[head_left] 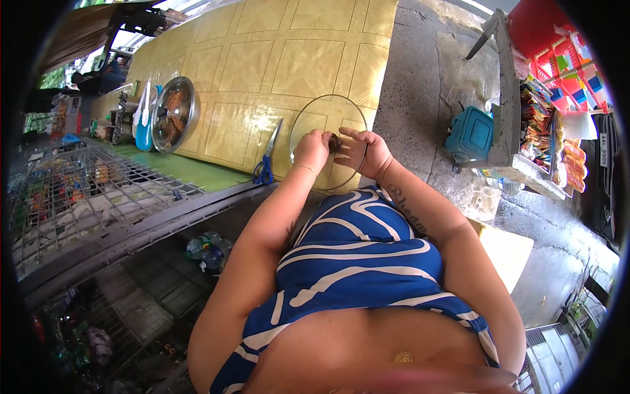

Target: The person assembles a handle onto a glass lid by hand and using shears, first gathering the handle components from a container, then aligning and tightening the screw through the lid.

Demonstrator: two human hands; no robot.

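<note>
While gripped at its small dark centre knob point(334, 141) by left hand point(312, 150) and right hand point(361, 152), fingers pinched narrow: round clear glass lid point(328, 108), metal-rimmed, over yellow tiled tabletop point(262, 59).

I see a clear glass lid point(328, 131) with a metal rim, on a glossy yellow vinyl table cover point(262, 65); blue plastic-handled scissors point(266, 164).

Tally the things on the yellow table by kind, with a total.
Glass lids: 2, one between the left hand and right hand, one at the far edge
Scissors: 1
Spatula: 1
Total: 4
</note>
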